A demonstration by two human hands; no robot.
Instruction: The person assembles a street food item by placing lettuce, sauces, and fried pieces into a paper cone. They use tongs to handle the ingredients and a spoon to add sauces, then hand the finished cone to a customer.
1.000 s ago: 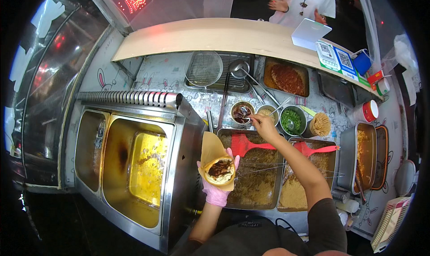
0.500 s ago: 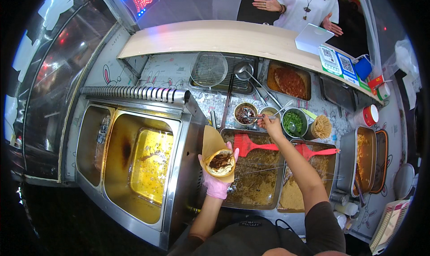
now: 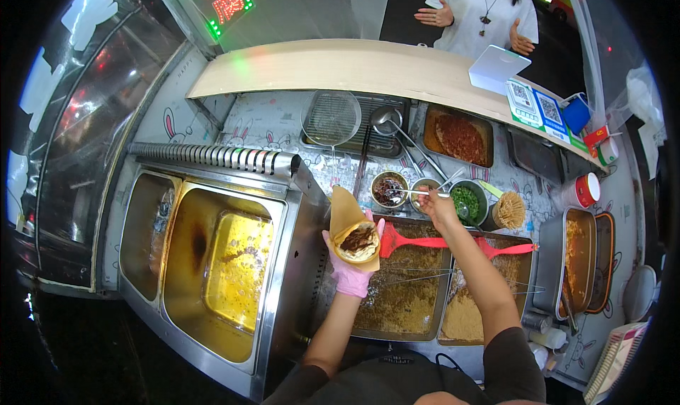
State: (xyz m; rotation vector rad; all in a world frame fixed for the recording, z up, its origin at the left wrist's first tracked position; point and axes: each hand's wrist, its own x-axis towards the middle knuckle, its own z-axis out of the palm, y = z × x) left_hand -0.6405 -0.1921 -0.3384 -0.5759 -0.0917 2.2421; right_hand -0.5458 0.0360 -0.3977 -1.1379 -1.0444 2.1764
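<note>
My left hand [image 3: 350, 276], in a pink glove, is closed around a filled flatbread [image 3: 356, 243] in a brown paper sleeve [image 3: 344, 211]. Dark sauce or filling shows in the open top of the bread. My right hand [image 3: 438, 208] is bare and pinches the handle of a metal spoon [image 3: 414, 191]. The spoon's far end reaches into a round tin of dark chopped sauce [image 3: 388, 190]. Partly hidden by my right fingers is a second small tin [image 3: 421, 185]. To its right stands a tin of chopped green herbs [image 3: 465, 201].
Left is a steel fryer [image 3: 241, 263] with yellow oil. Two red brushes [image 3: 411, 241] [image 3: 506, 248] lie over sauce trays [image 3: 397, 302]. A strainer [image 3: 331, 118], ladle [image 3: 384, 118] and skewer bundle [image 3: 508, 210] sit around. Beyond the wooden shelf [image 3: 340, 61] stands a person [image 3: 482, 15].
My left hand has shifted slightly right with the flatbread. My right hand has moved a little right and down with the spoon. The person opposite has brought their hands closer together.
</note>
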